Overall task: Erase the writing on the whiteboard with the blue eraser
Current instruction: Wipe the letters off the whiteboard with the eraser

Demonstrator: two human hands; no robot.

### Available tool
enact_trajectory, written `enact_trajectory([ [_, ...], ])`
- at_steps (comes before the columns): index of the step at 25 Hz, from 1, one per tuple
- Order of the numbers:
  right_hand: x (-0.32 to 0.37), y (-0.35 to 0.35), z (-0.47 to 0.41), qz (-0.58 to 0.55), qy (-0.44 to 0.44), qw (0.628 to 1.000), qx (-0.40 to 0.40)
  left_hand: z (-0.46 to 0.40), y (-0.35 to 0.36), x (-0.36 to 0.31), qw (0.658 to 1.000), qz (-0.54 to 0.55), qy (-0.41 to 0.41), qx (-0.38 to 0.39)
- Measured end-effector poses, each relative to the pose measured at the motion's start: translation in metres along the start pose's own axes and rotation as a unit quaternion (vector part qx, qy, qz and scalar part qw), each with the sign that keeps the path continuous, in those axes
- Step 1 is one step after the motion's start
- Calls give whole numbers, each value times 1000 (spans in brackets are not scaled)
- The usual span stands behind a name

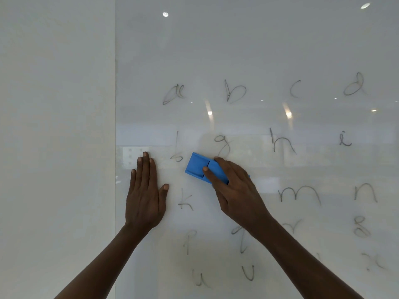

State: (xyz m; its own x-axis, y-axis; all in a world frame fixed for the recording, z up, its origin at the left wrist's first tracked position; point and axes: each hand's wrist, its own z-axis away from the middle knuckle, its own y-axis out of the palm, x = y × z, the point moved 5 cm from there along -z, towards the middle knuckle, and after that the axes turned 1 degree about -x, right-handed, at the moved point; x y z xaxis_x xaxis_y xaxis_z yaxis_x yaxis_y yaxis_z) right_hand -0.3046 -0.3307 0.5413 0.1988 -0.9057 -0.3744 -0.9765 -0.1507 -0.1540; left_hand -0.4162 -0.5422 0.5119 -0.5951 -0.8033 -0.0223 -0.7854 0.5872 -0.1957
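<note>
A glossy whiteboard [259, 50] fills most of the view, with rows of handwritten grey letters [235, 91] from a down to x. My right hand [233, 188] grips the blue eraser [199, 166] and presses it flat on the board, just below the g and right of a partly wiped letter [177, 157]. My left hand [144, 193] lies flat on the board with fingers together, near the board's left edge, to the left of the k. The letter behind my right hand is hidden.
A plain white wall [56, 126] borders the board on the left; the board's edge [115, 126] runs vertically. Ceiling lights reflect as bright spots [209, 113] on the board.
</note>
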Motion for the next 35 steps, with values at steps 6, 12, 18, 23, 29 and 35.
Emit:
enact_trajectory([
  [6,-43,-21,-71,-1,10,1000,-28,0,-1,-1,1000,-7,4,-6],
  [12,-106,-57,-121,1,90,994,-66,1,0,0,1000,-11,7,-8],
  [18,-139,-71,-110,13,241,963,-117,1,-1,0,1000,-6,-6,-13],
  [23,-99,-51,-135,29,284,948,-144,1,-1,-1,1000,-7,-6,-21],
  [29,-21,-6,-188,15,204,976,-74,1,0,-1,1000,-7,-6,-27],
  [35,60,37,-174,10,50,999,-2,2,0,0,1000,3,-18,-25],
])
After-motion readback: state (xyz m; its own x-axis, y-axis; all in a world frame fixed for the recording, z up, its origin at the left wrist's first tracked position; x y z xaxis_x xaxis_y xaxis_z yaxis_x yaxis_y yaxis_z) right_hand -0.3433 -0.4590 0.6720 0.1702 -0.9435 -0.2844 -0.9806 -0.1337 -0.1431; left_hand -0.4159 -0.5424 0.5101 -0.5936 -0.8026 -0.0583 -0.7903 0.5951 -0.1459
